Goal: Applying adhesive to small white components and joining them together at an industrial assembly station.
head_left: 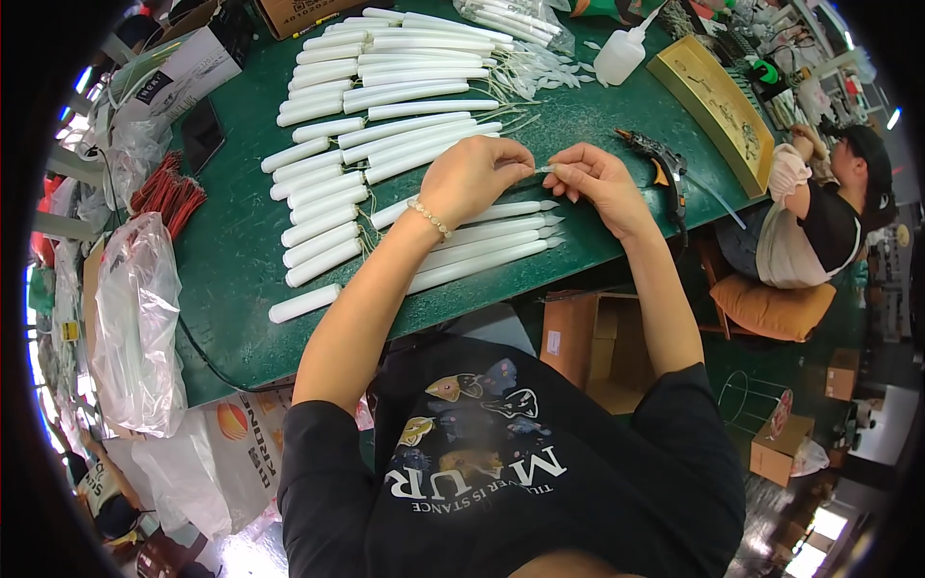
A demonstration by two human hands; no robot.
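Above the green table (226, 260), my left hand (477, 176) is closed in a pinch; what sits between its fingertips is too small to make out. Facing it, the fingertips of my right hand (599, 185) are closed on a small whitish translucent piece (542, 170). White candle-shaped sticks (424, 98) lie in rows beyond and left of my hands, with thin wires trailing from many ends. Under my left forearm, several long sticks (487, 258) end in pale flame-shaped tips (549, 231). Loose translucent tips (554, 75) are heaped at the far side.
Right of my right hand lies a black and orange glue gun (665, 171). A white squeeze bottle (620, 58) and a shallow yellow box (761, 171) stand beyond. Red wires (169, 193), a phone (202, 135) and a plastic bag (140, 328) lie left. Another person (814, 202) sits at right.
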